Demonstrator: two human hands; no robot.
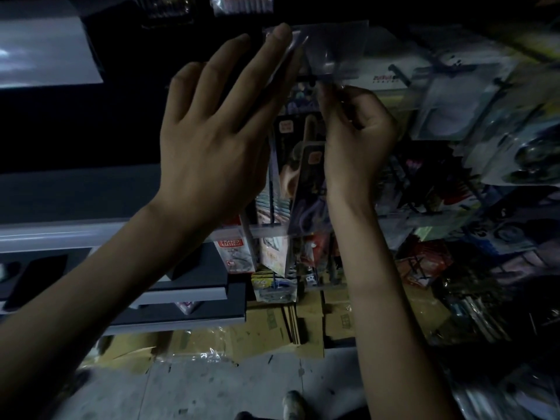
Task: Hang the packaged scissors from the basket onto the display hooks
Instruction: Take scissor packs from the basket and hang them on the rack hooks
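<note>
The scene is dim. My left hand (218, 128) is raised with straight fingers, its fingertips against the left edge of a clear hang pack (306, 53) at the top of the rack. My right hand (354, 131) has curled fingers that pinch the top of a packaged scissors card (309, 177) close to a dark display hook (309, 77). The card hangs down between my two hands. Whether its hole sits on the hook is hidden by my fingers. No basket is in view.
More hanging packs fill the rack to the right (454, 116) and below (272, 256). Grey shelf edges (75, 234) run along the left. Flattened cardboard (272, 328) lies on the floor, and a shoe tip (294, 404) shows at the bottom.
</note>
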